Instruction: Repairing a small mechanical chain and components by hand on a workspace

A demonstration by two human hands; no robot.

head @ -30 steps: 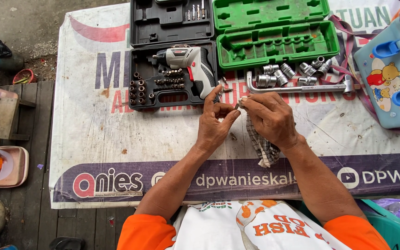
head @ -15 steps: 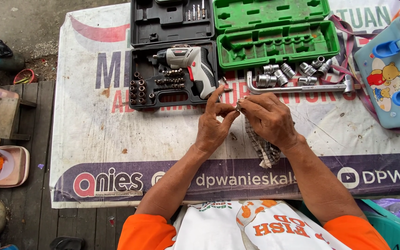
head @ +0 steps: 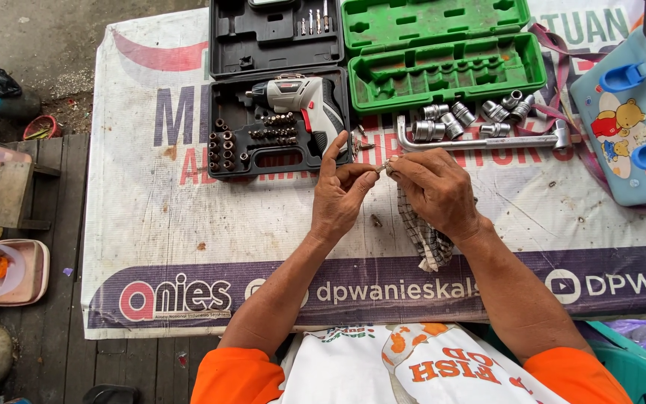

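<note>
Both hands meet mid-table over the printed banner (head: 151, 209). The left hand (head: 340, 196) and right hand (head: 437, 191) pinch a tiny metal bit (head: 384, 167) between their fingertips, and the right also clutches a checkered rag (head: 418, 236) hanging under it. Just beyond sits the black case (head: 263, 45) with a cordless screwdriver (head: 304, 101), and far right loose sockets (head: 465, 116) lie by the green case (head: 443, 52).

Single view, head-worn camera. Looks almost straight down from above the seated person onto the banner-covered table (head: 151, 217). Facing: 12 o'clock is away from the wearer; the wearer's shirt lies at 6 o'clock. Range: close to middling; both forearms, the black tool case (head: 274, 90) at 12 o'clock and the floor at 9 o'clock all fit. No second view shares the scene.
</note>
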